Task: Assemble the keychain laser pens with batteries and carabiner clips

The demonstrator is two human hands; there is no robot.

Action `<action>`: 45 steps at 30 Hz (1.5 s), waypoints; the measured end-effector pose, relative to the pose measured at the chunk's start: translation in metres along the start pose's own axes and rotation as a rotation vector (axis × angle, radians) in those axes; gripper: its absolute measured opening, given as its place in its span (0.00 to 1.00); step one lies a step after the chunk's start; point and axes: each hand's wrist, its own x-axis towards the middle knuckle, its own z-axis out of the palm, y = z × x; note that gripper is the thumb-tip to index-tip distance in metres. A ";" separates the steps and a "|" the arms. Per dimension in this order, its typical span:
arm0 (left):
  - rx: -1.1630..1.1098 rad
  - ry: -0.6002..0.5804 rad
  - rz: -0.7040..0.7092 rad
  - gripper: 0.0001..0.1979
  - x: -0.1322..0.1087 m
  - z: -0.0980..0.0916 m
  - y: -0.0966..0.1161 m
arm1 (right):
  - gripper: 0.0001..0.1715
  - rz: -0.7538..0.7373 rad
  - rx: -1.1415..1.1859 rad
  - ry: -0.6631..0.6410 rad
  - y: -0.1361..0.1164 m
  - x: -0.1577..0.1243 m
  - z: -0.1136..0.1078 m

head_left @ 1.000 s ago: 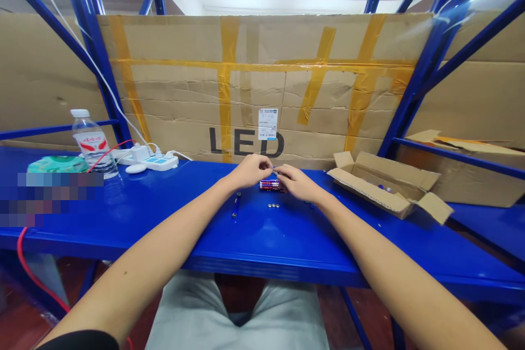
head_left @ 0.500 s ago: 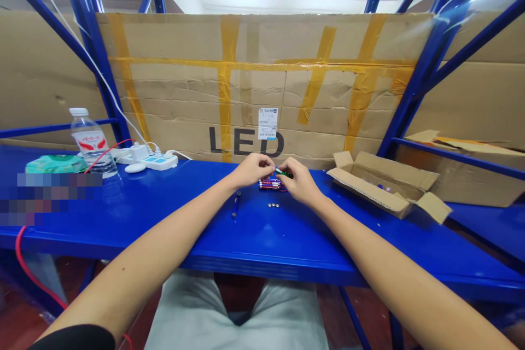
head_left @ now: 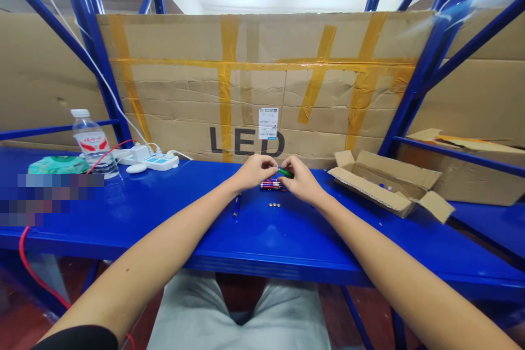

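Observation:
In my right hand is a small green flashlight, pinched between thumb and fingers and pointing at the other hand. My left hand is closed in a pinch right at the flashlight's end; what lies between its fingertips is hidden. Beneath the hands, red and purple mini flashlights lie side by side on the table, partly covered by my right fingers. Three button cells sit in a row in front of them. A blue mini flashlight lies nearer my left forearm, its upper end close to the wrist.
An open cardboard box with small items inside stands at right on the blue table. On the left are a water bottle, a power strip with cables and a green packet. A large carton closes off the back.
The hands have shifted only slightly. More of the flashlight's green body shows between them, and the silvery end seen earlier at the left fingertips is no longer clearly visible.

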 end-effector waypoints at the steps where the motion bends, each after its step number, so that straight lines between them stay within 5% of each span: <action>1: -0.007 0.001 -0.006 0.06 0.000 0.000 0.000 | 0.08 -0.001 0.010 0.010 0.001 0.000 0.000; 19: -0.020 0.029 0.023 0.07 -0.001 0.001 0.002 | 0.06 -0.088 -0.078 0.038 -0.008 -0.002 -0.003; 24: -0.023 0.012 0.015 0.07 -0.001 0.001 0.000 | 0.03 -0.043 -0.007 0.045 -0.003 -0.001 -0.006; 33: 0.031 0.014 0.037 0.09 -0.003 0.002 0.001 | 0.12 0.097 0.170 -0.007 -0.005 0.000 -0.010; 40: 0.058 0.017 0.015 0.08 -0.003 0.004 0.003 | 0.17 0.304 0.385 -0.148 -0.006 0.001 -0.009; 45: -0.030 0.123 -0.015 0.04 0.001 0.002 -0.002 | 0.18 0.132 0.187 -0.169 -0.006 0.011 -0.020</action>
